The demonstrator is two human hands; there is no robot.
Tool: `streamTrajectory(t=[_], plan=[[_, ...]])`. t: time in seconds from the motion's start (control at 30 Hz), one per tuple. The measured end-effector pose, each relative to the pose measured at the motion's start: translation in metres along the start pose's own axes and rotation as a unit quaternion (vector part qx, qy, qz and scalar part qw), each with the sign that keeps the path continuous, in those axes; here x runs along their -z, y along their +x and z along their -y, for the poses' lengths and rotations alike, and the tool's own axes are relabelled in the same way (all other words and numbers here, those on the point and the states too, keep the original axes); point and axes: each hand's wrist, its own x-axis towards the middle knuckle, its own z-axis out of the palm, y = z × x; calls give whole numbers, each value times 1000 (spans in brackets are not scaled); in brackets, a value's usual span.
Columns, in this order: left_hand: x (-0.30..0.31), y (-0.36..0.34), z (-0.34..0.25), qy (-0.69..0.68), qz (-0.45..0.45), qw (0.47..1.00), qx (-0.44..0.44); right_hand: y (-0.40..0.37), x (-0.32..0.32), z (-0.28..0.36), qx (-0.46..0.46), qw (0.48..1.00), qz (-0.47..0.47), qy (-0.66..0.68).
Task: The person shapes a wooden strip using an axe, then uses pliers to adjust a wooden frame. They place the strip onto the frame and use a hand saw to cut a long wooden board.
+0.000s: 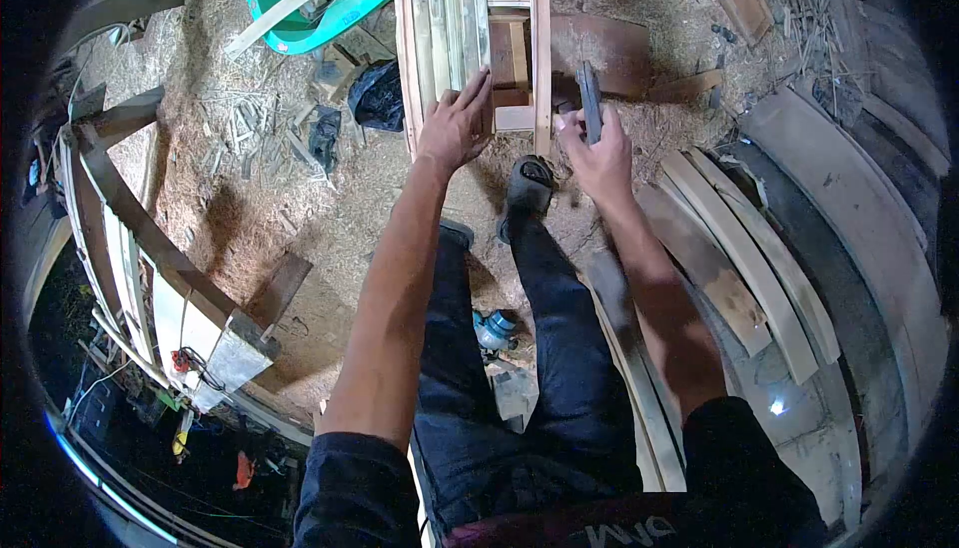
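A wooden frame (542,58) lies on the ground ahead of my feet, with pale slats (440,43) side by side across its left part and an opening on its right. My left hand (458,131) rests on the lower end of the slats, fingers apart, the index finger reaching toward the rightmost slat. To the right of the frame, my right hand (601,153) is closed around a dark, narrow tool (589,98) that points up and away from me. What kind of tool it is, I cannot tell.
A green tub (345,23) with wood scraps stands beyond the frame at the left. Black plastic (378,96) lies beside the frame. Curved boards (739,248) are at the right, a blue power tool (494,329) is between my legs, and a curved wooden structure (160,238) is at the left.
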Motion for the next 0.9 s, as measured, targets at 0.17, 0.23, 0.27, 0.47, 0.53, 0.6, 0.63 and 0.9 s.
streamTrajectory(t=[0.17,0.23,0.27,0.47,0.53,0.6,0.63,0.9], plan=[[0,-3,-3,15,-18,1000,-7,-1,-5,-3,-11,1000,3,-11],[1,-3,0,13,-13,1000,-9,2,-10,1,-14,1000,13,5],[1,-3,2,11,-10,1000,-10,4,-13,2,-20,999,22,23],[3,-4,3,2,-12,1000,-10,19,-37,8,16,999,14,42],[4,-5,2,-3,-11,1000,-11,26,-42,9,12,999,22,21],[2,-5,3,-2,-15,1000,-11,33,-48,9,29,999,23,15],[-1,-4,4,2,-19,1000,-11,37,-52,9,37,999,22,11],[-4,-1,9,16,-10,1000,-21,102,-118,5,105,984,-49,-133]])
